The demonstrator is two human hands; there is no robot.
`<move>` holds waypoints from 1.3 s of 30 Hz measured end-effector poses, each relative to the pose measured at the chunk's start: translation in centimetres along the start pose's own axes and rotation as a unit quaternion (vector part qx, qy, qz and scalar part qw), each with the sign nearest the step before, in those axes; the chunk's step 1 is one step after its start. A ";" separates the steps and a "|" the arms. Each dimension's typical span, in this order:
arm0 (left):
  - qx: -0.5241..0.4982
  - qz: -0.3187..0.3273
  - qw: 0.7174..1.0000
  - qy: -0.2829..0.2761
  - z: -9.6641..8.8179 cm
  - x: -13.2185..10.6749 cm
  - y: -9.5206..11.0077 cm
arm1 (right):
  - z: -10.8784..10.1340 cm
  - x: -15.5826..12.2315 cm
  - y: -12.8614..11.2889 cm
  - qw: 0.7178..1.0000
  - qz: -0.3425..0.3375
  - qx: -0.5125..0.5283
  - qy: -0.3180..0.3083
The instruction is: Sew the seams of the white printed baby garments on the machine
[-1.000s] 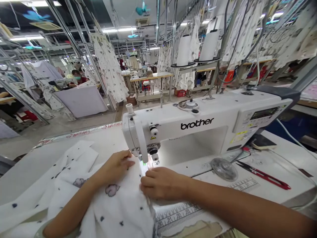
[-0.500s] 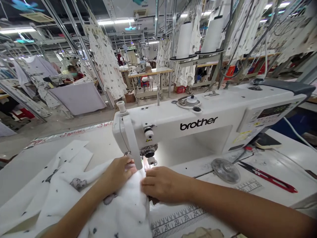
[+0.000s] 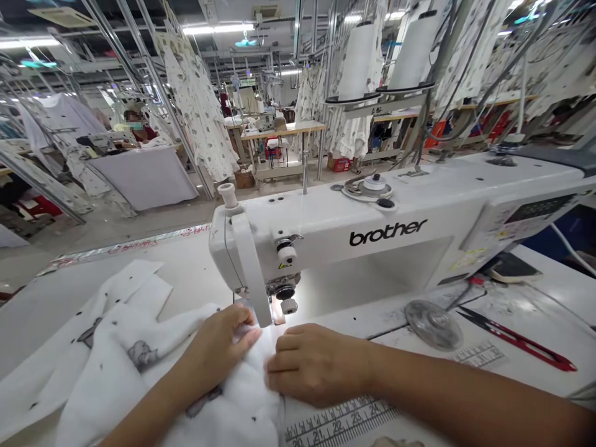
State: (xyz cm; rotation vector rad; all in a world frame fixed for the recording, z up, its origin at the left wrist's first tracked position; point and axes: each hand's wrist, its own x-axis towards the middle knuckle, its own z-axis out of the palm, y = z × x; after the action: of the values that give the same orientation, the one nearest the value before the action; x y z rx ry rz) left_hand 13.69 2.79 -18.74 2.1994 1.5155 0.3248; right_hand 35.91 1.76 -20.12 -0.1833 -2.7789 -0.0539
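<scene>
Left hand [image 3: 216, 354] curled, fingers gathering a fold of white printed cloth [image 3: 228, 400] just left of the presser foot [image 3: 278, 315]; a tight pinch impossible to tell. Right hand [image 3: 319, 365] just beside it, fingers pressed together and lying nearly flat on the same cloth. More cloth spread out on the table [image 3: 93, 279] past the left hand. Sewing machine [image 3: 326, 230] directly beyond both hands. Ruler scale [image 3: 338, 423] on the table just below the right hand; red-handled snips [image 3: 516, 340] well off to its right.
</scene>
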 end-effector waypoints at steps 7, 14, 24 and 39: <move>0.000 0.019 1.000 0.017 0.4 0.0 -0.1 | -0.1 -0.3 0.4 0.996 0.089 0.020 0.000; 0.013 0.048 0.997 0.063 1.2 -0.1 -0.8 | 0.1 -0.2 0.5 0.991 0.127 0.046 -0.018; 0.034 0.014 0.996 0.079 1.5 -0.2 0.0 | -0.3 -0.1 0.3 0.987 0.150 0.061 -0.024; 0.063 -0.025 0.993 0.101 2.4 0.9 0.7 | -0.2 -0.1 0.2 0.980 0.193 0.046 -0.024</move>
State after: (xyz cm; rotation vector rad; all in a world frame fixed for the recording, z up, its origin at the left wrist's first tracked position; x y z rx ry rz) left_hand 15.57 2.85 -20.52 2.2792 1.7395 0.4589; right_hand 36.12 1.96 -19.95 -0.7009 -2.7326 0.1778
